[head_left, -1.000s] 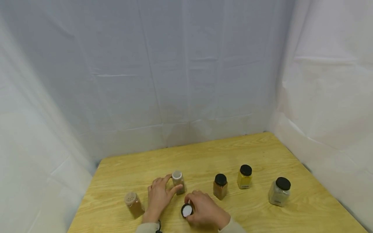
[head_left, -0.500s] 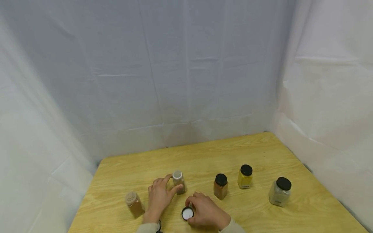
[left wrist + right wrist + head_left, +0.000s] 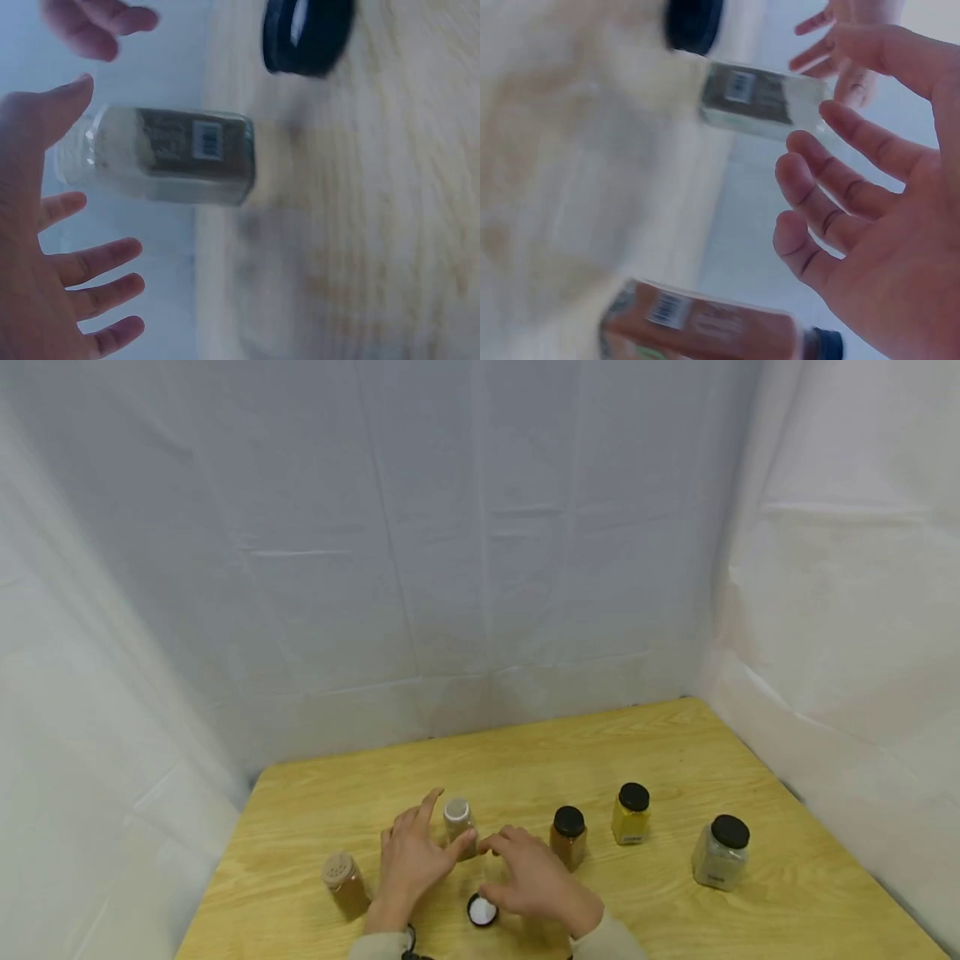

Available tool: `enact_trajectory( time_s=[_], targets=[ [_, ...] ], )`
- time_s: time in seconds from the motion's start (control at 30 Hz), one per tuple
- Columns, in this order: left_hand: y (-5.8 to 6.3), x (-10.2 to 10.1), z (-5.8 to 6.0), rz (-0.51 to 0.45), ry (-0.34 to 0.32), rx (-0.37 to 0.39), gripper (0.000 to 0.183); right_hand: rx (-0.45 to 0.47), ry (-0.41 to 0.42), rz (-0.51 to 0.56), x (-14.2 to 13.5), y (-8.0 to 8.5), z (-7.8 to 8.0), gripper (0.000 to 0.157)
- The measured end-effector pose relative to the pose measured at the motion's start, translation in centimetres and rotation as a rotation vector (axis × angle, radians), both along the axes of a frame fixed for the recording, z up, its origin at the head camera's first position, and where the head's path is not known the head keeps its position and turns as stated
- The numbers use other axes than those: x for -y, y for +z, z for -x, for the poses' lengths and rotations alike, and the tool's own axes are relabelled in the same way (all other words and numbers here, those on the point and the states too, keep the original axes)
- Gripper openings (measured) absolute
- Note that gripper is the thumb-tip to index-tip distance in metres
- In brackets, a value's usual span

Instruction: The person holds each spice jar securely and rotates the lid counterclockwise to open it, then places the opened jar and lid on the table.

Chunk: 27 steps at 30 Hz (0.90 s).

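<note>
Head view, left to right: left grip [image 3: 414, 860] open, fingers spread, nothing held; clear jar [image 3: 459, 823] between both grips on counter [image 3: 615, 914], upright, long axis vertical, neck up, barcode [image 3: 208, 140] visible, lettering too blurred; black lid [image 3: 482, 910] nearer, white inside up; right grip [image 3: 536, 881] loose, empty; red-brown jar [image 3: 567, 843] upright, label print unreadable.

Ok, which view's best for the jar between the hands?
Left wrist: the jar is largest, barcode clearest. Right wrist shows it smaller, top partly behind the right hand; head, small, from above, partly behind the left hand.
</note>
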<state>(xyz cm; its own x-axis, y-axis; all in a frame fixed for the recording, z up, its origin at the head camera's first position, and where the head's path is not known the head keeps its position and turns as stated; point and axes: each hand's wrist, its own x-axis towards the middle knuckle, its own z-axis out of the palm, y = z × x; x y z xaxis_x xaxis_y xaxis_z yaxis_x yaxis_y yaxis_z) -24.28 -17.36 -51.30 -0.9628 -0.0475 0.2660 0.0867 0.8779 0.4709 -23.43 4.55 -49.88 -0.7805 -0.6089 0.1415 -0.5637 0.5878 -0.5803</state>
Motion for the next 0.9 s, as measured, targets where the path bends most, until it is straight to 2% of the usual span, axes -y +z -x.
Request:
enact_trajectory(
  time_s=[0.2,0.33,0.47,0.63,0.77,0.9],
  targets=[
    [1.2,-0.9,-0.1,0.058,-0.041,-0.099,0.08,-0.006,-0.039,0.14,-0.9,2.1,0.1,0.034],
    [2.0,-1.7,0.0,0.082,-0.074,-0.199,0.073,-0.079,-0.085,0.181,-1.6,3.2,0.2,0.029],
    [2.5,-2.8,0.1,0.097,-0.133,-0.272,0.067,-0.188,-0.135,0.215,-2.5,4.0,0.5,0.025],
    [2.8,-4.4,0.2,0.112,-0.205,-0.338,0.062,-0.31,-0.2,0.196,-3.7,4.5,1.0,0.026],
    [3.0,-5.7,0.3,0.109,-0.267,-0.366,0.059,-0.3,-0.266,0.173,-4.9,4.6,1.3,0.025],
    [2.9,-7.1,0.4,0.08,-0.36,-0.346,0.058,-0.31,-0.327,0.146,-6.0,4.5,1.6,0.03]
  ],
)
